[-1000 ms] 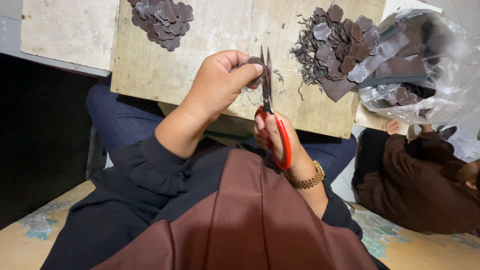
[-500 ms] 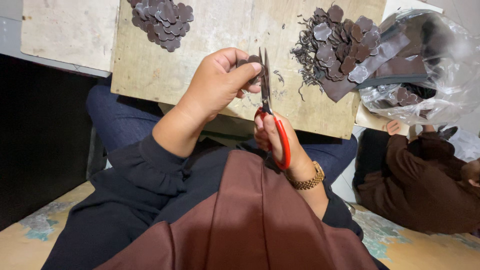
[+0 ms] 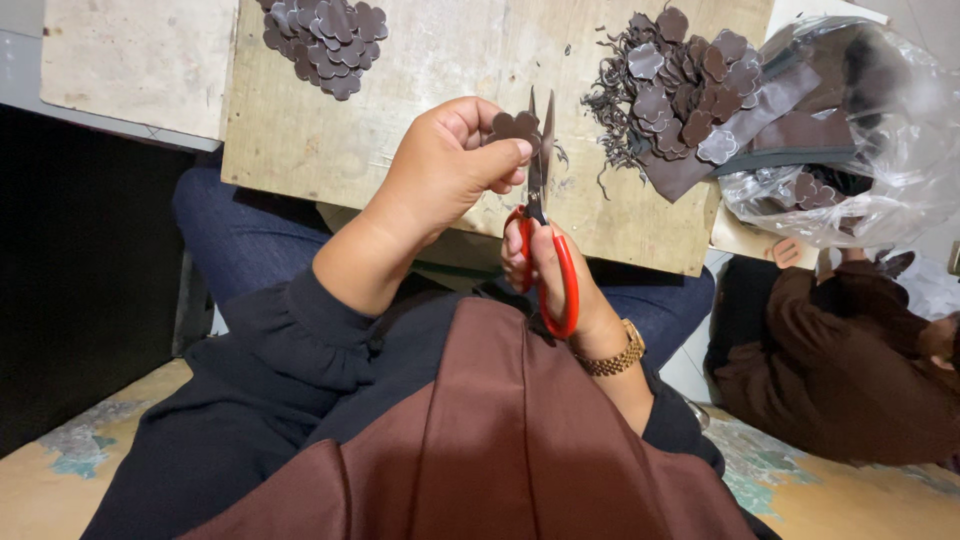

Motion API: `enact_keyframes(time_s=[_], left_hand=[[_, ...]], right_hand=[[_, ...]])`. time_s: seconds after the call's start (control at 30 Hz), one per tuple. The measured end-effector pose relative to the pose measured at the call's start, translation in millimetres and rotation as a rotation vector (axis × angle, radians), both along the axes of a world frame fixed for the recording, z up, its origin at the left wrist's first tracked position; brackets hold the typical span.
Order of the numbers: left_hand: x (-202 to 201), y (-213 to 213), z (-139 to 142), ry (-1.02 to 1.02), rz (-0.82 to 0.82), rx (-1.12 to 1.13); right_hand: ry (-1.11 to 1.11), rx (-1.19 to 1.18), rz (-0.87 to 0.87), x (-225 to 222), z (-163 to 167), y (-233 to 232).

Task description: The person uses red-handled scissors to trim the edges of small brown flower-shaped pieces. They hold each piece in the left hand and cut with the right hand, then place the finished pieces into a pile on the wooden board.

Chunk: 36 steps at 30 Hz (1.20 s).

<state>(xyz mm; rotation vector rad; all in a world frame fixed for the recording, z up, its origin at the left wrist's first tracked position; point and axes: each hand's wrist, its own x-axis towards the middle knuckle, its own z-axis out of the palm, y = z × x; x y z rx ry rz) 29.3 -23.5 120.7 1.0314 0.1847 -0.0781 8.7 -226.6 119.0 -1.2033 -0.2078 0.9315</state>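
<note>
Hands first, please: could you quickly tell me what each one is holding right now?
Left hand: closed, pinching a small brown flower-shaped cutout.
Right hand: closed through the handles of the red-handled scissors.

We record one bare wooden desk (image 3: 420,130) across our lap. On it: a heap of cut brown flower shapes (image 3: 322,38) at the far left; a pile of brown pieces and trimmings (image 3: 680,100) at right; a clear plastic bag (image 3: 850,150) overhanging the right edge.
</note>
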Motion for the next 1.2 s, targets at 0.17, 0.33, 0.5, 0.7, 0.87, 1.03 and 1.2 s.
enact_keyframes(time_s=[0.17,0.33,0.5,0.7,0.87,1.03,1.2], left_hand=[[-0.2,-1.7,0.5,0.005,0.015,-0.018],[-0.1,-1.1,-0.3,0.007,0.020,-0.019],[-0.4,0.4,0.0,0.002,0.021,0.016],[0.5,2.8,0.1,0.014,0.021,0.011],[1.0,4.0,-2.3,0.023,0.032,0.002],[1.6,5.5,-4.0,0.011,0.040,0.051],[0.6,3.8,-4.6,0.000,0.066,0.079]], right_hand=[[0.040,0.030,-0.039,-1.2,-4.4,0.0],[0.027,0.024,-0.036,-1.4,-6.9,-0.6],[0.007,0.000,-0.024,-1.1,-5.1,-1.3],[0.021,-0.005,-0.015,-0.4,-4.5,-1.9],[0.022,0.004,-0.013,0.4,-4.4,-1.9],[0.024,-0.009,-0.009,0.0,-4.3,-1.8],[0.009,-0.002,-0.006,-1.4,-6.3,-1.4]])
